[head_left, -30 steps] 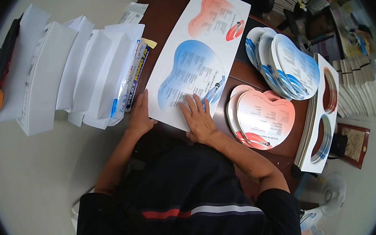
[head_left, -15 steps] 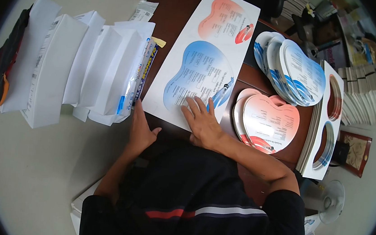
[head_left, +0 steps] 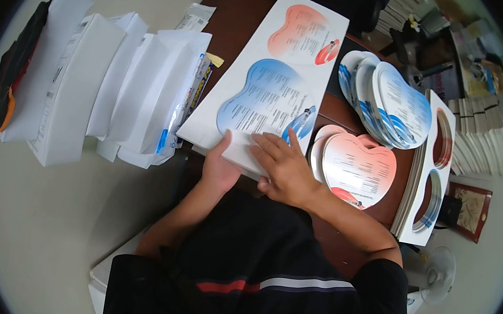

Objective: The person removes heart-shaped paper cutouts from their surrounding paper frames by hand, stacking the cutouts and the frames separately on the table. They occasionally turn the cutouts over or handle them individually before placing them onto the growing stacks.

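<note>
Printed sheets (head_left: 267,92) at the table's (head_left: 228,21) near edge, both hands on them.
The left hand (head_left: 220,169) grasps the near edge, thumb on top; the right hand (head_left: 292,173) lies loosely open over the blue print, gripping nothing. Light, flat pressure suits them best, keeping the edges even and clear of the red cutouts (head_left: 359,167) just beside.

From here I see smooth, dark red-brown wood with a soft sheen on the counter (head_left: 230,23). Near its right edge, the red cutouts (head_left: 360,170) look like glossy card; the white printed sheet (head_left: 298,80) is smooth card. The black shirt (head_left: 243,241) is matt cloth.
</note>
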`<state>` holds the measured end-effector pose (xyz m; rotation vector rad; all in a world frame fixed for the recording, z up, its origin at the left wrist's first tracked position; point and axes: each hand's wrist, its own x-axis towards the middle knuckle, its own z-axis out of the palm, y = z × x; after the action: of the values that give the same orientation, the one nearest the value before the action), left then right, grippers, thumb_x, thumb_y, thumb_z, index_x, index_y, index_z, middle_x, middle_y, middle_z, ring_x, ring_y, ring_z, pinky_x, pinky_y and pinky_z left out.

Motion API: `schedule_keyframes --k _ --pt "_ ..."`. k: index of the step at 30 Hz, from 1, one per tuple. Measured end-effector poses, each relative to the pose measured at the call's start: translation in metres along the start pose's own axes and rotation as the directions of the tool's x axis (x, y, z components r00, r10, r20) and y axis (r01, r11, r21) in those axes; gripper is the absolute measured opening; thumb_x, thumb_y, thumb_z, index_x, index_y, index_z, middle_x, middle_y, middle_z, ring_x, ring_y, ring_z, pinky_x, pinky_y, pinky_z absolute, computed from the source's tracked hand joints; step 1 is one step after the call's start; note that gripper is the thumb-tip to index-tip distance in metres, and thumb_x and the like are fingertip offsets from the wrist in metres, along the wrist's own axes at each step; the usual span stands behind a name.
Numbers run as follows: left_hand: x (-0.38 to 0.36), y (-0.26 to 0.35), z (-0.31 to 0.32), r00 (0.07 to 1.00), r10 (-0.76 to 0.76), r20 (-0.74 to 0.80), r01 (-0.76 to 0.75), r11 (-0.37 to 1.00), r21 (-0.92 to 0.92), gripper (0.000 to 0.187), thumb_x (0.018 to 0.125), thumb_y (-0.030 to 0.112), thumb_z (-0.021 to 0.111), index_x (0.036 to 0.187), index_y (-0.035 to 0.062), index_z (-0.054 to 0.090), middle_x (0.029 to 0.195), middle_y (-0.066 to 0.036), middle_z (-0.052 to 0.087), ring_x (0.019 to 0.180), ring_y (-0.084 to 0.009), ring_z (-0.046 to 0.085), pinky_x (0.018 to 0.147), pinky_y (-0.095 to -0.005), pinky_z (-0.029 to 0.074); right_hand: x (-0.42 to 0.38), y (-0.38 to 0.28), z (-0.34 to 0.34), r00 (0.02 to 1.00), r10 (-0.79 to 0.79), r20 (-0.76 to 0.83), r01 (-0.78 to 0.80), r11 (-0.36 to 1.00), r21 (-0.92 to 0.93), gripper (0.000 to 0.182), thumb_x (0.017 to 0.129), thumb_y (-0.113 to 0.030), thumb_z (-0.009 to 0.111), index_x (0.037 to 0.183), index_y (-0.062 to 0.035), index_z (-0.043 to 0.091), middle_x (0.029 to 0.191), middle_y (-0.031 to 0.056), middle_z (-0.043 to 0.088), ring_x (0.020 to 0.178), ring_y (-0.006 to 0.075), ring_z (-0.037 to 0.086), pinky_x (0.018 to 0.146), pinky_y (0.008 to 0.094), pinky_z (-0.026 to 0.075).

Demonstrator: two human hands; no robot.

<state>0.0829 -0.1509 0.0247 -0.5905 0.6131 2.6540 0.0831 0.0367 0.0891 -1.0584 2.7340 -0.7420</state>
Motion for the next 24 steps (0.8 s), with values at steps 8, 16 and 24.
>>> schedule_keyframes --k 8,16,24 --pt "0.006 -0.005 -0.033 1.0 -0.008 0.009 0.008 1.0 0.004 0.055 0.085 -0.004 0.058 0.137 0.0034 0.043 0.135 -0.012 0.053 0.127 -0.0273 0.049 0.11 -0.0423 0.038 -0.043 0.045 0.069 0.466 0.762 -0.449 -0.362 0.627 0.689 0.082 0.074 -0.029 0.082 0.134 0.0062 0.037 0.126 0.0217 0.046 0.122 0.0325 0.045 0.1 0.0419 0.04" --pt "0.008 -0.002 -0.048 0.997 -0.024 0.068 0.023 1.0 0.017 0.057 0.083 -0.007 0.057 0.137 0.0027 0.044 0.135 -0.012 0.053 0.128 -0.0272 0.049 0.11 -0.0421 0.038 -0.013 0.112 0.074 0.53 0.777 0.339 0.1 -0.455 0.885 0.059 0.086 -0.01 0.069 0.132 0.0145 0.042 0.119 0.0222 0.061 0.107 0.0296 0.062 0.096 0.0361 0.05" --pt "0.01 0.001 -0.061 0.999 -0.002 0.054 -0.004 0.995 0.099 0.053 0.086 -0.004 0.058 0.137 0.0028 0.044 0.137 -0.011 0.052 0.128 -0.0252 0.049 0.11 -0.0395 0.038 -0.006 0.108 0.072 0.818 0.491 0.301 0.118 -0.654 0.748 0.041 0.082 0.01 0.059 0.123 0.0106 0.052 0.119 0.0223 0.063 0.105 0.0318 0.065 0.1 0.0415 0.05"
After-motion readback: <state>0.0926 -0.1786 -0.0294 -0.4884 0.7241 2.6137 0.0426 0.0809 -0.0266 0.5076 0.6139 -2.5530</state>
